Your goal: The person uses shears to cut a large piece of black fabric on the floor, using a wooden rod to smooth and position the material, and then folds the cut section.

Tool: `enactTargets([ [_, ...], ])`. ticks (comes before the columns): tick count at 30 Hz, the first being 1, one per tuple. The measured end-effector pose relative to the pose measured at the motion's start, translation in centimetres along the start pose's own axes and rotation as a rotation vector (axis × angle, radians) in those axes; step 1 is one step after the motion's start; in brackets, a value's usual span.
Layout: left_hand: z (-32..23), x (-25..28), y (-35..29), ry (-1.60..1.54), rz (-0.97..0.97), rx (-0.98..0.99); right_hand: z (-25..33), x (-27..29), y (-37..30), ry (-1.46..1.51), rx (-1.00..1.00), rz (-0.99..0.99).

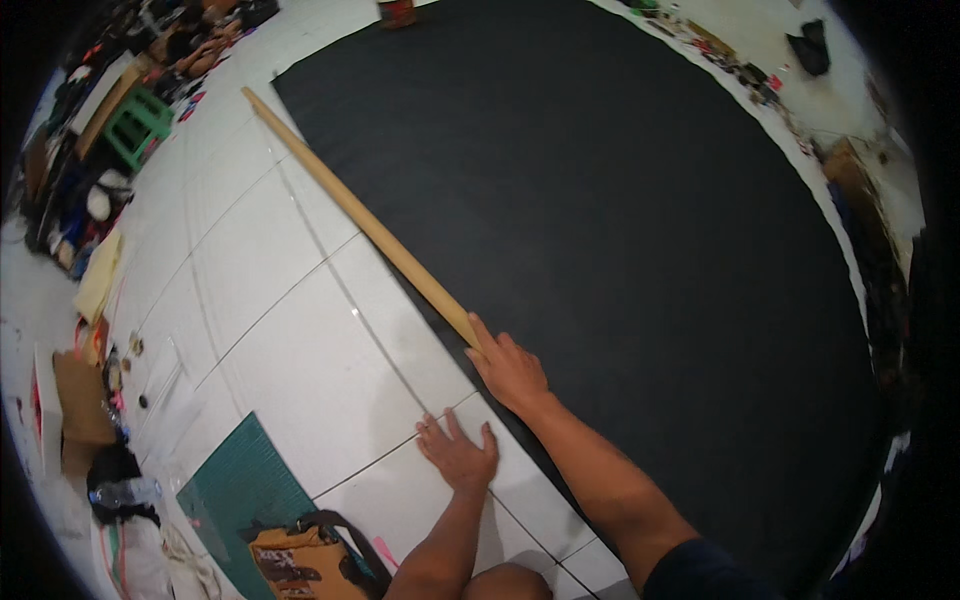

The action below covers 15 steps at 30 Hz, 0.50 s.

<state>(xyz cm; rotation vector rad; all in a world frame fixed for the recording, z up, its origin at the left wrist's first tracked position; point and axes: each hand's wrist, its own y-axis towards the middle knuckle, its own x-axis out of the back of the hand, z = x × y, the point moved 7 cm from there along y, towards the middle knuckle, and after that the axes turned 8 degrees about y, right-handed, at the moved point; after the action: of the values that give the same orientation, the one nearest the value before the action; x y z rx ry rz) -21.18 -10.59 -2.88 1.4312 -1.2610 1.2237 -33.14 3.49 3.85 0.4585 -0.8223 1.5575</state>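
A long wooden stick point(360, 215) lies along the left edge of a large black sheet point(620, 220) spread on the white tiled floor. My right hand point(510, 370) rests on the near end of the stick and the sheet's edge, fingers pressing down. My left hand point(457, 452) lies flat on a white tile just beside the sheet's edge, fingers apart, holding nothing.
A green cutting mat point(235, 490) and a brown bag point(300, 560) lie at the lower left. A green stool point(138, 122) and piled clutter stand at the far left. Scraps and a dark object point(810, 48) line the upper right.
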Motion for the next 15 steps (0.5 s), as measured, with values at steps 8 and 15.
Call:
enactTargets([
  [8, -1.3, 0.3, -0.6, 0.035, -0.03, -0.031, -18.6, 11.7, -15.4, -0.261, -0.271, -0.229],
  [15, -1.8, 0.1, -0.7, 0.122, -0.007, -0.025, -28.7, 19.1, -18.8, -0.408, -0.476, -0.553],
])
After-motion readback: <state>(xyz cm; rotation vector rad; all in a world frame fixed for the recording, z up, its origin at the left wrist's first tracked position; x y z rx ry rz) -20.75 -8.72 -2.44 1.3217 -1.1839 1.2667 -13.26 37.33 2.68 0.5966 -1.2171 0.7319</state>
